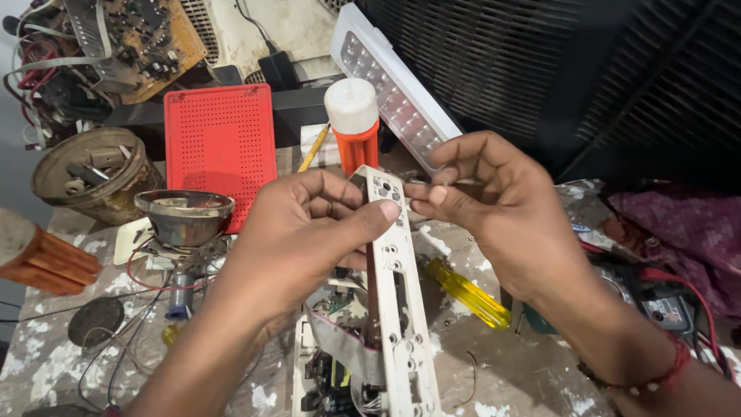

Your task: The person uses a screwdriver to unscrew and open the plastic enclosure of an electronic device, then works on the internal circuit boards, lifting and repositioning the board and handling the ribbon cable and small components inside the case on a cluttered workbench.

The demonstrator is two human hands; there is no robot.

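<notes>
Seen from a head camera, looking down over a paint-spattered tabletop [502,363] crowded with electronics parts.

Nearest, rising from the bottom edge: a long white perforated panel [401,309], the open shell of a device, with a grey ribbon cable [340,344] and circuit parts showing at its left side. Long axis ran almost straight away from the viewer, leaning slightly left at the far end.

Gripped near the panel's far end by the left hand [297,232], thumb pressed flat across the front face, remaining fingers curled behind; fingers clamped on the panel.

Just right of that same end, the right hand [494,205], thumb and forefinger pinched together, tips nearly touching the panel's top right edge. Possibly held something tiny, too small to make out. Red thread bracelet [668,367] at the wrist. Both hands met at the panel's far end, the left already on it, the right just beside it.

Right of the panel and under the right hand, a yellow-handled screwdriver [467,292] flat on the tabletop.

Left of the panel, a metal reflector bowl [185,212] on a small wired assembly.

Beyond the panel, an orange torch with white cap [353,123], a white LED light bar [394,89] leaning behind it, a red perforated board [220,147] further left, then a rusty tin of oddments [93,174]. Farthest left, a brown circuit board [135,42].
</notes>
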